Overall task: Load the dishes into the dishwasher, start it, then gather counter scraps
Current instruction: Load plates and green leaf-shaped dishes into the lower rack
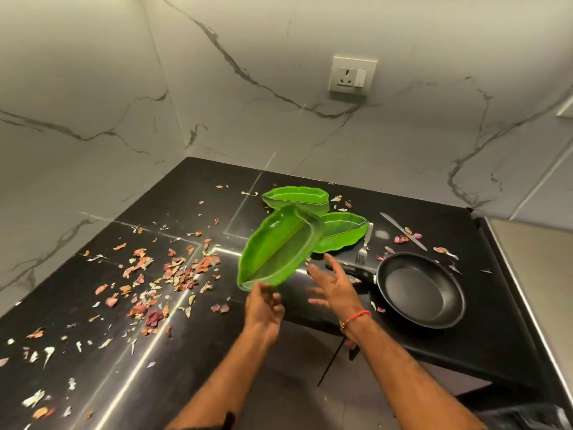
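Onion peel scraps (161,274) lie spread over the left part of the black counter (93,383). The left hand (263,308) pinches the near, pointed end of a green leaf-shaped dish (279,246), lifted and tilted above the counter; its long axis runs from near-left to far-right. The right hand (333,287) is just beside it, with fingers spread wide, holding nothing. Behind, two more green dishes (297,197) rest on the counter. Further right lie a fork (365,243), a knife (403,231) and a black pan (421,290).

Green leaf-veined dishes (280,246), black pan (421,290), glossy black counter (173,193), grey-veined white marble wall (93,88).
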Action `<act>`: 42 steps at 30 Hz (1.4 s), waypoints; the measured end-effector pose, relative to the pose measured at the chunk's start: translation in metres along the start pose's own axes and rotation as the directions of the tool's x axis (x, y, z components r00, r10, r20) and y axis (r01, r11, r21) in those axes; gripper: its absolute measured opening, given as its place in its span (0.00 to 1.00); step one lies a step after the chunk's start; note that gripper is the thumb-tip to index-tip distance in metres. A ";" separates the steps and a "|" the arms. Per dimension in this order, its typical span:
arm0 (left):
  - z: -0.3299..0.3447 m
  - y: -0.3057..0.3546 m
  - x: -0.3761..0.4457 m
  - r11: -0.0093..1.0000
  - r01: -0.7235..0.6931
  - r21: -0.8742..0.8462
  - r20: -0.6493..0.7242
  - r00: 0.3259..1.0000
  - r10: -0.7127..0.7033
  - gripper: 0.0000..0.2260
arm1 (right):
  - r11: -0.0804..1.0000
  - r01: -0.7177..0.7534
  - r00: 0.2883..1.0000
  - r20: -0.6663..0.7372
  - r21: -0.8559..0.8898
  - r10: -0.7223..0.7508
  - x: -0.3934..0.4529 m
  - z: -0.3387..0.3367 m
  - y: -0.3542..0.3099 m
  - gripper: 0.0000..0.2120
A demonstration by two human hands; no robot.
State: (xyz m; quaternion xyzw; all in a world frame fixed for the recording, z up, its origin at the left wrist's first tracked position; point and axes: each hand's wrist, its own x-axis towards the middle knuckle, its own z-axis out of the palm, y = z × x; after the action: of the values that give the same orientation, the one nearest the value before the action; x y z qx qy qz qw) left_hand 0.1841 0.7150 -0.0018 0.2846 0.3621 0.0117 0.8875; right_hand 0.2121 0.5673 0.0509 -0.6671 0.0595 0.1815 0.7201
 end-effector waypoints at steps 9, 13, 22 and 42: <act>0.003 -0.127 -0.070 0.567 -0.168 0.806 0.405 0.856 -0.321 0.20 | 0.970 0.237 0.772 -0.617 0.054 -0.155 -0.066 -0.131 0.020 0.09; 0.007 -0.189 -0.086 0.413 -0.242 0.878 0.406 0.834 -0.373 0.14 | 0.977 0.212 0.702 -0.696 0.002 -0.151 -0.131 -0.213 0.046 0.10; 0.019 -0.389 -0.174 0.201 -0.281 0.938 0.342 0.834 -0.433 0.08 | 0.973 0.214 0.483 -0.875 0.081 -0.033 -0.314 -0.390 0.138 0.13; -0.046 -0.805 -0.262 -0.168 -0.054 0.984 -0.069 0.759 -0.647 0.16 | 0.914 0.006 0.256 -0.884 0.406 0.391 -0.488 -0.637 0.456 0.15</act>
State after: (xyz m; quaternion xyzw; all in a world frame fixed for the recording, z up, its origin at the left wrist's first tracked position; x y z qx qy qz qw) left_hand -0.1885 0.0045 -0.2748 0.7246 0.0802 -0.5441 0.4153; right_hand -0.2963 -0.1277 -0.2833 -0.4982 0.5891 -0.1780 0.6108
